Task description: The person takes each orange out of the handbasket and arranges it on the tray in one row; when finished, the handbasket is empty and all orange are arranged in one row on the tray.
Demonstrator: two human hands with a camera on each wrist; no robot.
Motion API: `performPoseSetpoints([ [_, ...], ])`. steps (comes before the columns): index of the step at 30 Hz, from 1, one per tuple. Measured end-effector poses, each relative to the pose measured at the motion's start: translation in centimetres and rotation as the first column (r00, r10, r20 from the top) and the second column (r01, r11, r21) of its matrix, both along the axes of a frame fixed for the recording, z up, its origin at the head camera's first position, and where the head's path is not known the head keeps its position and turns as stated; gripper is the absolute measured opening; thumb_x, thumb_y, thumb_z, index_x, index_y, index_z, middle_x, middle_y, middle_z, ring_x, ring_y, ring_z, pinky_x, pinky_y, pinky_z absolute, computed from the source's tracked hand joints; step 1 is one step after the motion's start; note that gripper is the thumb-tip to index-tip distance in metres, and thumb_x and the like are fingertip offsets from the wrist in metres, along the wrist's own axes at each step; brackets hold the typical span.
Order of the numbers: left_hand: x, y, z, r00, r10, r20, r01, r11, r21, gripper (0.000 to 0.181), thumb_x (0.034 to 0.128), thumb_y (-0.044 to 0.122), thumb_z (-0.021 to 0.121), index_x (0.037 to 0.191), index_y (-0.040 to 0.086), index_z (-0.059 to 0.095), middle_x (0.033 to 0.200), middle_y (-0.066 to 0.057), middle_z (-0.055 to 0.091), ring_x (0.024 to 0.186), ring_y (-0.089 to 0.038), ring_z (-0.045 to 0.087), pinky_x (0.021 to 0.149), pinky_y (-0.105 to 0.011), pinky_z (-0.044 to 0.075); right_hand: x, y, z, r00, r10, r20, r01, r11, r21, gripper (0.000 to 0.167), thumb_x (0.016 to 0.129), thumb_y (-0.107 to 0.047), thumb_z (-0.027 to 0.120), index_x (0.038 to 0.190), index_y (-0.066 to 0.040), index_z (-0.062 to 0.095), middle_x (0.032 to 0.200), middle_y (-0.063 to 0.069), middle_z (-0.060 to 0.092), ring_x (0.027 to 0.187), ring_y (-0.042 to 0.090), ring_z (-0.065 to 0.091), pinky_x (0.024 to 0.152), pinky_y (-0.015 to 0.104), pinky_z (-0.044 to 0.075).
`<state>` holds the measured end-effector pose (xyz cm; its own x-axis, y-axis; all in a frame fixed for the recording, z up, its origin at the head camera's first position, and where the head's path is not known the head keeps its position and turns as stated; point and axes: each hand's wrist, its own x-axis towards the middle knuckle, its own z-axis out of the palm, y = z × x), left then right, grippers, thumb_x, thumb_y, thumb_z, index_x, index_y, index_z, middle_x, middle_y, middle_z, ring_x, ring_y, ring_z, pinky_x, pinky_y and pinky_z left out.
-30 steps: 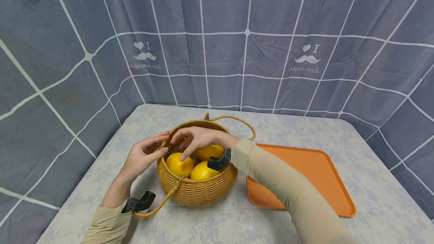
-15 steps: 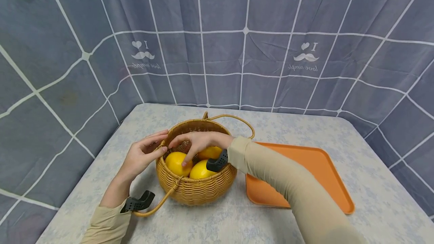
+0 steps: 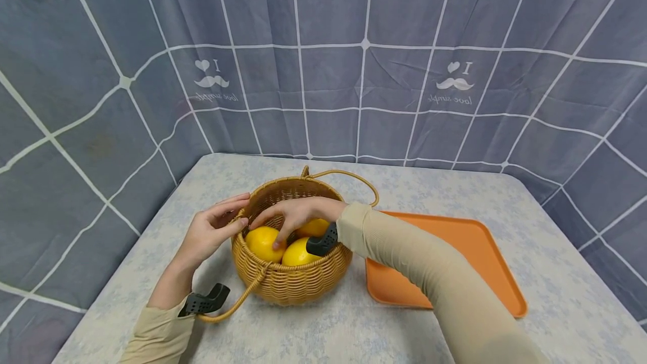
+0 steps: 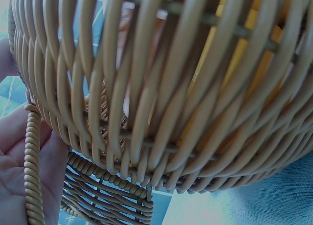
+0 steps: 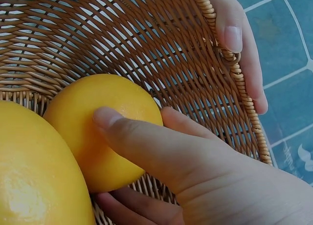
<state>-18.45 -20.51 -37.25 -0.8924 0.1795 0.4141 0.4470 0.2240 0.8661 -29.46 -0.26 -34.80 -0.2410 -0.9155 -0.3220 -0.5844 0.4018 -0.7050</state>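
A round wicker basket [image 3: 293, 288] with several yellow lemons stands on the table. My left hand [image 3: 204, 237] grips its left rim, with the thumb on the rim and the fingers around the outside; the left wrist view shows the hand [image 4: 29, 161] beside the weave and the looped handle [image 4: 33, 171]. Inside the basket my right hand [image 3: 300, 212] is on the leftmost lemon [image 3: 264, 243]. In the right wrist view the thumb of that hand [image 5: 195, 156] presses on the lemon [image 5: 107, 112], and its other fingers reach round the far side and underneath, partly hidden.
An orange tray [image 3: 462, 240] lies right of the basket, partly under my right forearm. One basket handle [image 3: 361, 177] leans out at the back right, another [image 3: 237, 310] hangs by my left wrist. A blue-grey checked curtain [image 3: 328, 83] stands behind the table.
My right hand has moved lower into the basket, and its thumb and fingers have closed round the left lemon. The left hand keeps its grip on the rim.
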Motion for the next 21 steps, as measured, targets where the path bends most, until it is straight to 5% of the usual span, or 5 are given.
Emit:
performPoseSetpoints([
  [6,0.12,-0.05,0.18,1.0,0.011,0.01,-0.011,1.0,-0.007,0.036,0.0884,0.001,0.063,0.122,-0.009,0.057,0.134,-0.022,0.049,0.119,-0.001,0.047,0.097,-0.012,0.039,0.11,-0.14,-0.06,0.999,-0.027,0.032,0.027,1.0,0.016,0.066,0.076,-0.021,0.08,0.134,-0.022,0.048,0.135,-0.009,0.044,0.117,0.005,0.041,0.099,0.022,0.039],
  [21,0.08,0.04,0.01,1.0,0.005,0.008,-0.005,1.0,0.003,0.035,0.0884,0.0,0.062,0.122,-0.009,0.057,0.134,-0.018,0.051,0.119,-0.002,0.048,0.099,-0.014,0.039,0.4,-0.12,0.16,1.0,-0.031,0.005,0.031,0.998,0.047,0.063,0.077,-0.019,0.079,0.131,-0.019,0.047,0.133,-0.005,0.043,0.119,0.008,0.04,0.1,0.02,0.034],
])
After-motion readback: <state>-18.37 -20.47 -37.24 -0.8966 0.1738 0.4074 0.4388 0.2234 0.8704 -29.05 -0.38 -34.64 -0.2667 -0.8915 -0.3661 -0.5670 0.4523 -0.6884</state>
